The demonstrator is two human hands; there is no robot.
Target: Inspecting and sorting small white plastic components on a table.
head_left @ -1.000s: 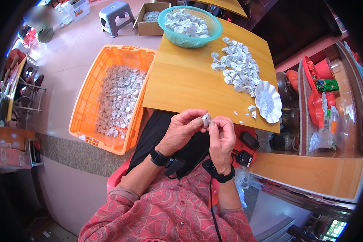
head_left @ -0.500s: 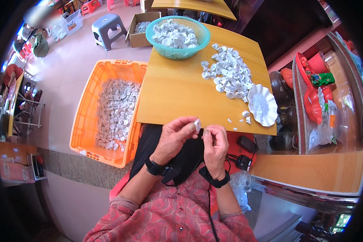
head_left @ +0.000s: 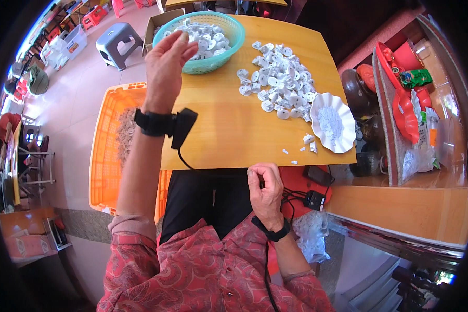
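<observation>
My left hand [head_left: 166, 70] is raised over the near left rim of the green plastic basket [head_left: 237, 37]. Its fingers are bent and drawn together, and whatever they pinch cannot be made out. Small white plastic parts with round disc ends [head_left: 209, 39] fill that basket. By the table's front edge, my right hand [head_left: 265, 195] is closed, thumb against its curled fingers; anything inside is hidden. A loose pile of the same white parts [head_left: 286, 80] lies on the table, beside a scalloped white dish [head_left: 343, 143] of tiny white pieces [head_left: 329, 125].
The yellow wooden table [head_left: 218, 125] is before me. An orange crate [head_left: 103, 151] of similar parts stands on the floor at left, partly behind my forearm. A grey stool [head_left: 118, 44] is farther back. Black adapters [head_left: 315, 199] with cables lie on a red surface at right.
My left hand has moved up and left from the table's front edge to the green basket, and the white part it held no longer shows. My right hand has dropped slightly and curled.
</observation>
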